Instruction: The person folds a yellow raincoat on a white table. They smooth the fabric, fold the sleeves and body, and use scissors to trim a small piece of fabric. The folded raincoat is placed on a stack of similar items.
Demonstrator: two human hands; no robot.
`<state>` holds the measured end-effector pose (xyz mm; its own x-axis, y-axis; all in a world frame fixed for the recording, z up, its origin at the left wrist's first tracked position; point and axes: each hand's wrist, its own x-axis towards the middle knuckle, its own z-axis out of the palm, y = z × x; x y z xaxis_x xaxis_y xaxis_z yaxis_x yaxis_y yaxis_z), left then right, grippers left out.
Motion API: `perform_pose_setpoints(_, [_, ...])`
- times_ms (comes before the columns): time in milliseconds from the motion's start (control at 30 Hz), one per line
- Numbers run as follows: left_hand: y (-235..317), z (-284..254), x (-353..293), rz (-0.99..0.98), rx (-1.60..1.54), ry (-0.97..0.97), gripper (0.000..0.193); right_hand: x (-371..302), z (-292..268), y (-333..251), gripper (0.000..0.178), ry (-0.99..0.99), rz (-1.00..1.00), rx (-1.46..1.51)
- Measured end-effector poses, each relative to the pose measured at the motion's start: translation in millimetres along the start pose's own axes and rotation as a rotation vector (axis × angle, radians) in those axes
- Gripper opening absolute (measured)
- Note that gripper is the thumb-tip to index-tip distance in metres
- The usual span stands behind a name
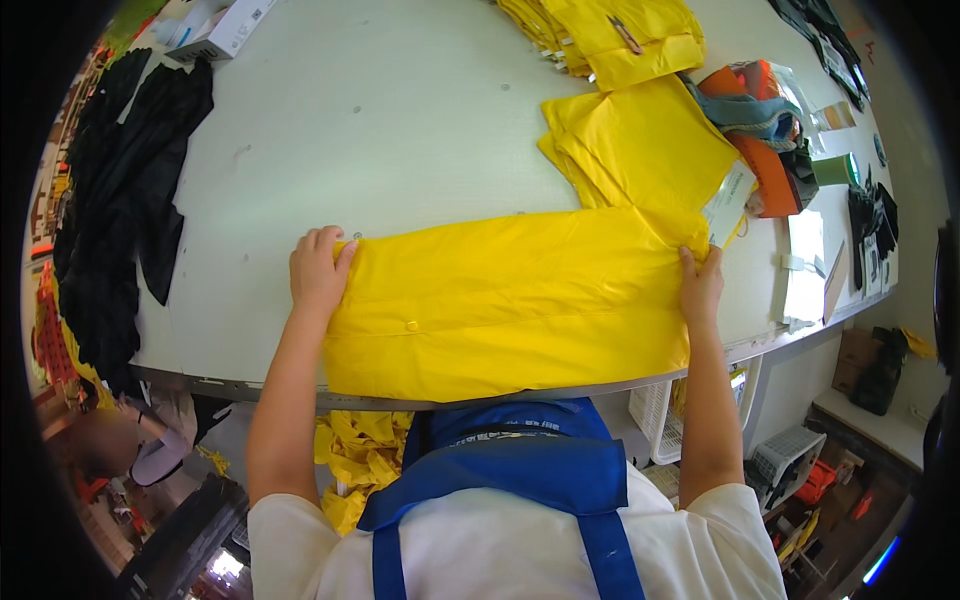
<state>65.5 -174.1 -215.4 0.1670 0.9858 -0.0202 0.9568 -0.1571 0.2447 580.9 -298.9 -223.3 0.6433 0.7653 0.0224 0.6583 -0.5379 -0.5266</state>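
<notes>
A folded, glossy yellow garment [510, 305] lies lengthwise along the near edge of the table, with a small round snap button on its left part. My left hand [320, 270] is closed at its upper left corner, thumb on the fabric edge. At the right end, my right hand [702, 282] pinches the upper right corner, the thumb on top and the other fingers partly hidden. Just beyond the garment, a stack of flat yellow pieces [650, 140] touches its upper right side.
A second yellow pile [625, 35] carries small thread snips [626, 35]. Black fabric [130, 190] covers the table's left side, near a white box [228, 30]. At right are an orange box [768, 170] and a green spool [836, 170]. Yellow fabric [365, 455] lies below the table; another person [165, 440] is at lower left.
</notes>
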Motion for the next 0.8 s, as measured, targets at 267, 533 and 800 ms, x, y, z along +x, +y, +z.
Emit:
perform_pose_setpoints(267, [60.3,31.1,-107.8,0.268,0.153,-0.038,0.059,-42.0,31.2,-38.3,0.061,-0.056,-0.421,-0.620])
perform_pose_setpoints(533, [38.4,26.1,-98.9,0.200,-0.041,-0.130,0.061,-30.1,51.5,-6.8,0.060,0.019,-0.359,-0.694])
perform_pose_setpoints(800, [-14.1,32.3,-102.7,-0.202,-0.194,0.148,0.060,-29.9,43.3,-20.5,0.060,-0.047,-0.341,-0.762])
